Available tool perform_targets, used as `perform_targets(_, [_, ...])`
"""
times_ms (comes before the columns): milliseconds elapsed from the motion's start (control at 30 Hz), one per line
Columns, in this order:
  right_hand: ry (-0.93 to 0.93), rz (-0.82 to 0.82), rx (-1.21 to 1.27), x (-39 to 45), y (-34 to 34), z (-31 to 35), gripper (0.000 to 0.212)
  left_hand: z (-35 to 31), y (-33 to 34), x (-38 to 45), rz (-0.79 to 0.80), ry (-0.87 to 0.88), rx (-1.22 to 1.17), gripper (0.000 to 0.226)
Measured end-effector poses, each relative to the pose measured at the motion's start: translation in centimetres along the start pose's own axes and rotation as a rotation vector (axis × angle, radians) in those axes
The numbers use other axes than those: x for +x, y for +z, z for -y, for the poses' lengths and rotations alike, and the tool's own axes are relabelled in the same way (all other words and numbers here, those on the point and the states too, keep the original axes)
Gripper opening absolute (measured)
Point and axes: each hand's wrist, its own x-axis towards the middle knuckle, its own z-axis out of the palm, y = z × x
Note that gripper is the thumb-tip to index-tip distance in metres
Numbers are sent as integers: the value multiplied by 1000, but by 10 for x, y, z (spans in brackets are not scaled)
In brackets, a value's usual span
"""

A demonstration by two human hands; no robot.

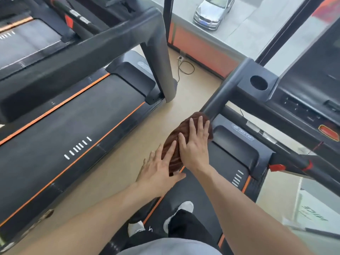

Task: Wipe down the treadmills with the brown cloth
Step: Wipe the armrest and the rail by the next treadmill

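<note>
Where beige floor [185,105] separates treadmills [237,159] | hands [193,146] press brown cloth [172,147]

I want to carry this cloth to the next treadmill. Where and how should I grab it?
Probably the near end of the brown cloth, from above. It is draped over the handrail, with the right hand flat on its middle and the left hand at its lower end, so curling the left fingers there should gather it.

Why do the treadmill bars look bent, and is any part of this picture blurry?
Head view: the wide-angle lens bows the handrail and the edges; the far treadmill, top left, is smeared; both hands and the cloth are fairly sharp; soft daylight from the window, no hard glare.
</note>
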Motion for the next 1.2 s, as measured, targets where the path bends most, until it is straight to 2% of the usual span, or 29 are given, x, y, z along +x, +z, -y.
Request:
perform_targets(100, [-67, 24, -51, 30, -19, -22, 63, -25, -3, 33, -7, 15, -11, 102])
perform_targets(300, [-155, 77, -258, 136, -70, -68, 58, -96, -16, 130, -63, -23, 97, 78])
perform_targets(500, [-170, 82, -405, 262, -122, -121, 60, -170, -39, 253, -61, -50, 1, 66])
perform_targets(800, [-123, 95, -375, 413, -187, -191, 60, -270, -65, 403, -33, -89, -2, 64])
perform_targets(933, [-77, 82, -326, 440, -191, -194, 56, -285, -81, 428, 34, -50, -4, 55])
perform_targets(1067, [-32, 44, -343, 439, -188, -189, 53, -269, -77, 439, 26, -100, -116, 64])
perform_targets(1200, [7, 62, -381, 411, -180, -175, 58, -247, -81, 418, 39, -46, -96, 63])
